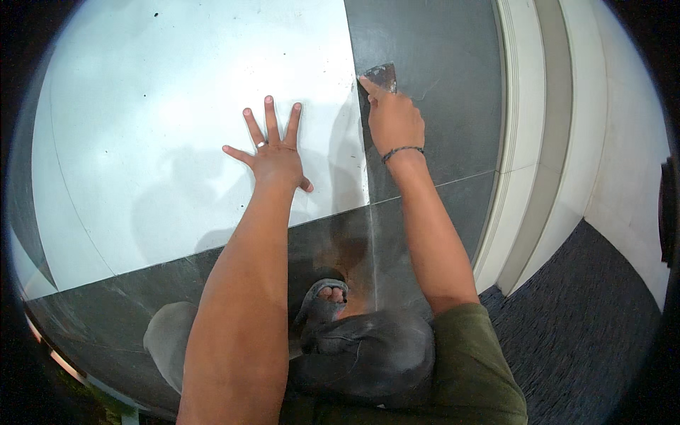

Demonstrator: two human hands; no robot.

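Observation:
My left hand point(275, 159) lies flat with its fingers spread on a large white tile point(191, 92), a ring on one finger. On the dark grey tile point(453, 78) to the right, my right hand point(397, 124) is closed around a scraper point(384, 76) with a wide, dark blade smeared with pale residue. Its index finger stretches forward along the blade toward the seam between the white and grey tiles. The scraper's handle is hidden inside the hand. A dark braided band circles the right wrist.
Pale moulded trim point(520, 127) runs along the right side, beside a dark textured surface point(588, 312) at the lower right. My sandalled foot point(329, 294) and bent knees are close below the white tile's near edge. Small dark specks dot the white tile.

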